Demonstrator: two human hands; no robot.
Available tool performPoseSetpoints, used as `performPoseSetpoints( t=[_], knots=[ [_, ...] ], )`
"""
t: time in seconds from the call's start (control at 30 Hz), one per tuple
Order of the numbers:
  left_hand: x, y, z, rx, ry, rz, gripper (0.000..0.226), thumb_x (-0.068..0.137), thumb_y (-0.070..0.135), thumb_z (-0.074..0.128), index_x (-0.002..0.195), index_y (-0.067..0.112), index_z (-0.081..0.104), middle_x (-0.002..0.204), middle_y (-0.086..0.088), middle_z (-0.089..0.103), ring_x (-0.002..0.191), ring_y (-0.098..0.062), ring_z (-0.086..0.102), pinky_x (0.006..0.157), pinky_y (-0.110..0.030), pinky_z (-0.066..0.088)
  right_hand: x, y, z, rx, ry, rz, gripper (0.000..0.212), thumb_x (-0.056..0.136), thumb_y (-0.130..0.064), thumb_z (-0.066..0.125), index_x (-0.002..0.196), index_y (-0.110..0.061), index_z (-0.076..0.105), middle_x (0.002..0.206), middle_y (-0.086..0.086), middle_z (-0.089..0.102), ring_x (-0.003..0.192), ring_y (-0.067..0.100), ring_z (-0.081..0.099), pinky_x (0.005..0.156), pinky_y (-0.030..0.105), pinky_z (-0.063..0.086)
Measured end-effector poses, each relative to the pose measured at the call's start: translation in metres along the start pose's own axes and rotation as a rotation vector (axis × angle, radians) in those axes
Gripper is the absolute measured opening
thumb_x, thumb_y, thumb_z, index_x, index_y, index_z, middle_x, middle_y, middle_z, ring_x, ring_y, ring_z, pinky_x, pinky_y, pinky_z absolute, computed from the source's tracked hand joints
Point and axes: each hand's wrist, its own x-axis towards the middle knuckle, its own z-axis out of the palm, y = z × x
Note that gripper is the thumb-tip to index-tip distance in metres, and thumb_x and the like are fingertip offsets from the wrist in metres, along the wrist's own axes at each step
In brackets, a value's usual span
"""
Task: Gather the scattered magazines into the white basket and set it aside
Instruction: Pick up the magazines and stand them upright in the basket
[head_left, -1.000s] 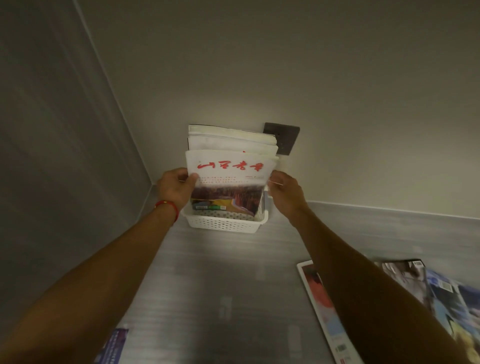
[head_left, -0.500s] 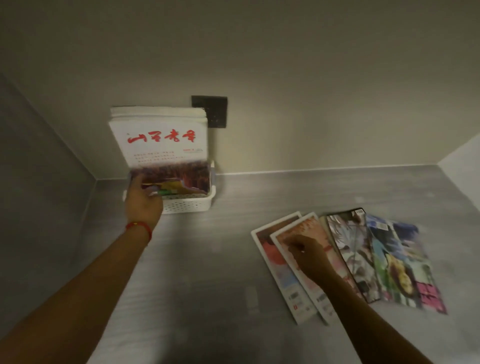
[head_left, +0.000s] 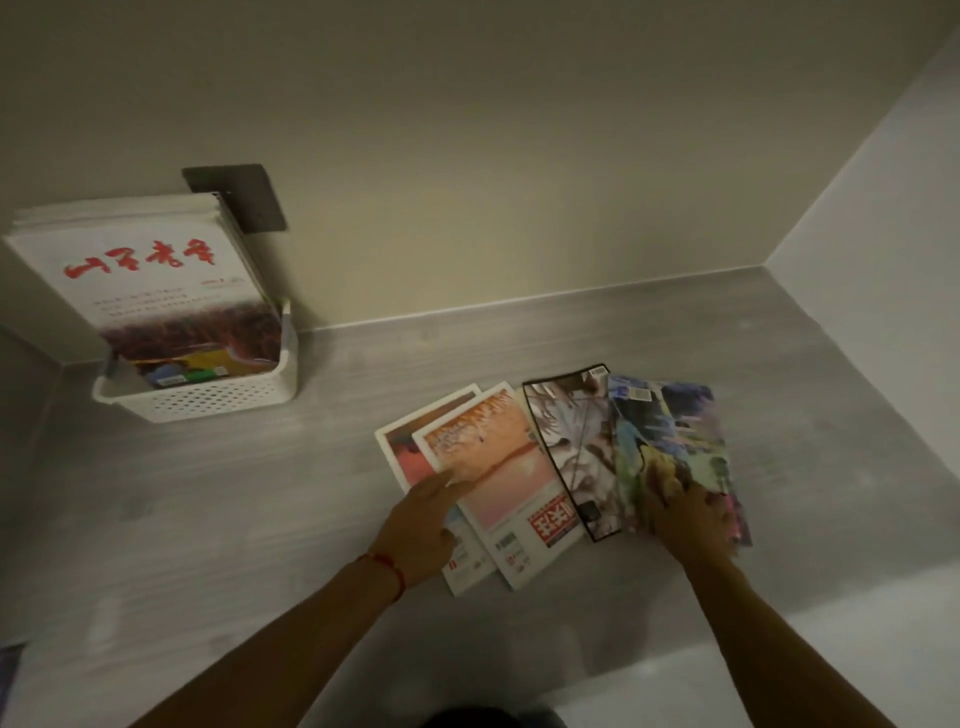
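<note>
A: Why are your hands spread flat, left hand (head_left: 422, 525) on the orange magazine (head_left: 498, 467), right hand (head_left: 685, 514) on the colourful one (head_left: 670, 447)?

B: Probably to slide the fan together. The white basket (head_left: 208, 402) waits well apart, holding upright magazines (head_left: 150, 291) at the desk (head_left: 260, 519) corner

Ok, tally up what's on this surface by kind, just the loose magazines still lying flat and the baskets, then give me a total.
Loose magazines lying flat: 4 (red-and-white one under the left hand, orange one, black-bordered one, colourful one under the right hand)
White baskets: 1, already holding upright magazines whose number cannot be told
Total: 5
</note>
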Motion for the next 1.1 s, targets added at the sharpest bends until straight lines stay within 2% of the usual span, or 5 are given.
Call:
performPoseSetpoints(
  t=[0.47,0.63,0.9,1.0,1.1],
  knots=[
    [0.008,0.050,0.042,0.123,-0.225,-0.141,0.062,0.092,0.016,0.060,0.149,0.025,0.038,0.164,-0.002,0.019,0.152,-0.022,0.018,0.123,-0.035,0.025,0.029,0.047,-0.016,0.209,0.084,0.204,0.090,0.067,-0.048,0.085,0.131,-0.004,0.039,0.133,0.024,0.038,0.115,0.042,0.045,0.099,0.054,0.042],
    [0.003,0.072,0.028,0.072,-0.050,-0.116,0.052,0.091,0.015,0.057,0.140,0.026,0.047,0.154,-0.001,0.039,0.142,-0.022,0.036,0.114,-0.036,0.039,0.008,0.037,-0.038,0.465,0.120,-0.289,0.027,0.099,-0.018,0.054,0.124,-0.014,0.045,0.114,0.012,0.062,0.072,0.015,0.065,0.058,0.032,0.061],
    [0.002,0.120,-0.051,0.401,0.504,0.242,0.071,0.081,0.021,0.058,0.147,0.026,0.033,0.157,-0.013,0.032,0.146,-0.035,0.029,0.120,-0.053,0.025,-0.042,-0.052,-0.115,0.239,0.202,-0.970,0.032,0.096,-0.036,0.050,0.123,-0.026,0.065,0.081,-0.010,0.073,0.058,-0.010,0.061,0.051,0.000,0.046],
    [-0.002,0.121,-0.086,0.462,0.514,0.304,0.081,0.082,0.035,0.048,0.155,0.022,0.018,0.163,-0.016,0.016,0.152,-0.036,0.011,0.122,-0.059,0.012,-0.073,-0.104,-0.131,0.141,0.105,-1.145,0.039,0.092,-0.047,0.049,0.110,-0.023,0.073,0.079,-0.005,0.077,0.060,-0.001,0.068,0.057,0.008,0.055],
    [-0.009,0.098,-0.103,0.364,0.397,0.325,0.061,0.093,0.032,0.054,0.150,0.024,0.033,0.151,-0.009,0.045,0.146,-0.032,0.032,0.120,-0.055,0.025,-0.101,-0.155,-0.128,0.084,0.015,-1.195,0.024,0.091,-0.042,0.061,0.101,-0.024,0.074,0.084,-0.006,0.077,0.069,0.005,0.072,0.067,0.026,0.061]
  ],
)
